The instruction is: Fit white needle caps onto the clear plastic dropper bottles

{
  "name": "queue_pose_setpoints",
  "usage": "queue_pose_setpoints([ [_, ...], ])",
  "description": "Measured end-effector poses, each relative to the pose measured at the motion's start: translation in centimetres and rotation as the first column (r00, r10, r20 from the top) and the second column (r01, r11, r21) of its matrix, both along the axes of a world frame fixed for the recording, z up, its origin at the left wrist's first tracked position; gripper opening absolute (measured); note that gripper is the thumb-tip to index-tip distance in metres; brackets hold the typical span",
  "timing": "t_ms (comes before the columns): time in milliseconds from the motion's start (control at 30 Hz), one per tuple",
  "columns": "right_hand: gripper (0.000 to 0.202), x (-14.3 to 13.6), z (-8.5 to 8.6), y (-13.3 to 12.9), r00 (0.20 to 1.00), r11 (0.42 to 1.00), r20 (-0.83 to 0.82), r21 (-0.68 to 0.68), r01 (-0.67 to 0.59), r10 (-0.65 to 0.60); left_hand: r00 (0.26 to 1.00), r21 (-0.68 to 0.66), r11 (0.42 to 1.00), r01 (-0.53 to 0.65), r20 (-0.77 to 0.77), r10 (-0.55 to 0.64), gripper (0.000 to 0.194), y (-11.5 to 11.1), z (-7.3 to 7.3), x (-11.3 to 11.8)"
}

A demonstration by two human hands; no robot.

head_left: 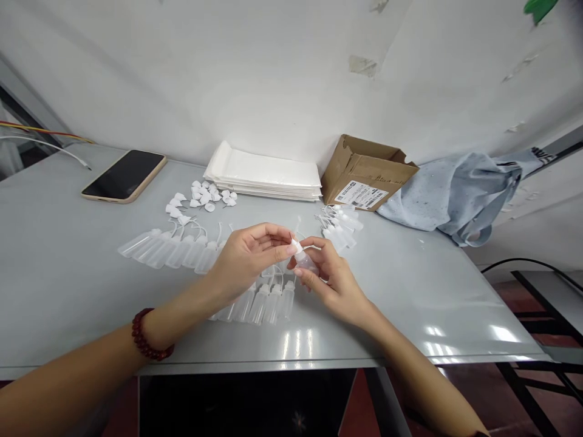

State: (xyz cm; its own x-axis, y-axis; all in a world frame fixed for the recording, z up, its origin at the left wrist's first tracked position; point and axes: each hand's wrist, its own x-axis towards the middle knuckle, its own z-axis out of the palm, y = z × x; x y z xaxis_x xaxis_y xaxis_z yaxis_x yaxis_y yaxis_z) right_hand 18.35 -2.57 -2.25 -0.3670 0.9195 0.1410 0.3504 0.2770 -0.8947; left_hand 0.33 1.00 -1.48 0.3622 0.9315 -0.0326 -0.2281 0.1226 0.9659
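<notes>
Over the middle of the table, my right hand [334, 279] is closed around a small translucent squeeze bottle [306, 263], held tilted. The thumb and fingertips of my left hand [248, 252] pinch the white needle-tip cap [297, 247] at the bottle's neck. How far the cap is screwed on cannot be made out. Under and left of my hands lie similar bottles in a back row [159, 250] and a front row [260, 303], partly hidden by my left hand and forearm. Several loose white caps [204, 195] with thin needles are scattered behind them.
Bottles with white tops [341, 227] lie grouped to the right. Along the wall are a phone [125, 176], a stack of white envelopes [268, 173], an open cardboard box [364, 173] and a light blue cloth bag [455, 188]. The table's front edge [255, 366] runs below my forearms.
</notes>
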Motion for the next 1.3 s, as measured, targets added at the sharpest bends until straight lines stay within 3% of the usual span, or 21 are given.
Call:
queue_pose_setpoints([
  [133, 0.027, -0.2, -0.2, 0.0, 0.999, 0.999, 0.026, 0.037, 0.022, -0.023, 0.993, 0.079, 0.997, 0.01, -0.117, -0.001, 0.02, -0.3, 0.6, 0.2],
  [233, 0.025, -0.1, -0.5, 0.1, 0.992, 0.988, 0.105, 0.15, 0.05, -0.066, 0.986, 0.077, 0.997, 0.03, -0.168, -0.016, 0.02, -0.3, 0.8, 0.0],
  [367, 0.025, 0.1, -1.3, 0.3, 0.961, 0.935, 0.235, 0.35, 0.053, -0.143, 0.972, 0.102, 0.992, 0.072, -0.23, -0.047, 0.019, 0.0, 0.5, -0.2],
  [633, 0.023, 0.1, -2.0, 0.5, 0.928, 0.839, 0.335, 0.542, -0.048, -0.164, 0.928, 0.156, 0.984, 0.086, -0.372, -0.023, 0.019, 0.1, 0.1, -0.2],
  [767, 0.022, 0.1, -1.9, 0.5, 0.936, 0.869, 0.324, 0.493, -0.045, -0.136, 0.925, 0.176, 0.977, 0.118, -0.377, -0.044, 0.018, 0.3, -0.1, -0.3],
  [933, 0.018, 0.1, -1.0, 0.3, 0.982, 0.971, 0.171, 0.238, 0.039, -0.082, 0.935, 0.343, 0.928, 0.143, -0.355, -0.013, 0.016, 0.2, 0.0, -0.4],
  [1067, 0.015, 0.1, -0.3, 0.1, 0.991, 0.991, 0.11, 0.119, 0.057, -0.07, 0.946, 0.319, 0.935, 0.157, -0.32, -0.049, 0.017, 0.0, 0.4, -0.5],
  [1167, 0.017, 0.1, -0.4, 0.0, 0.992, 0.985, 0.105, 0.169, 0.045, -0.063, 0.947, 0.267, 0.952, 0.147, -0.316, -0.058, 0.016, 0.1, 0.7, -0.6],
  [1300, 0.022, 0.1, -1.1, 0.0, 0.977, 0.929, 0.187, 0.368, 0.026, -0.101, 0.948, 0.208, 0.973, 0.097, -0.318, -0.026, 0.019, 0.3, 0.8, -0.6],
])
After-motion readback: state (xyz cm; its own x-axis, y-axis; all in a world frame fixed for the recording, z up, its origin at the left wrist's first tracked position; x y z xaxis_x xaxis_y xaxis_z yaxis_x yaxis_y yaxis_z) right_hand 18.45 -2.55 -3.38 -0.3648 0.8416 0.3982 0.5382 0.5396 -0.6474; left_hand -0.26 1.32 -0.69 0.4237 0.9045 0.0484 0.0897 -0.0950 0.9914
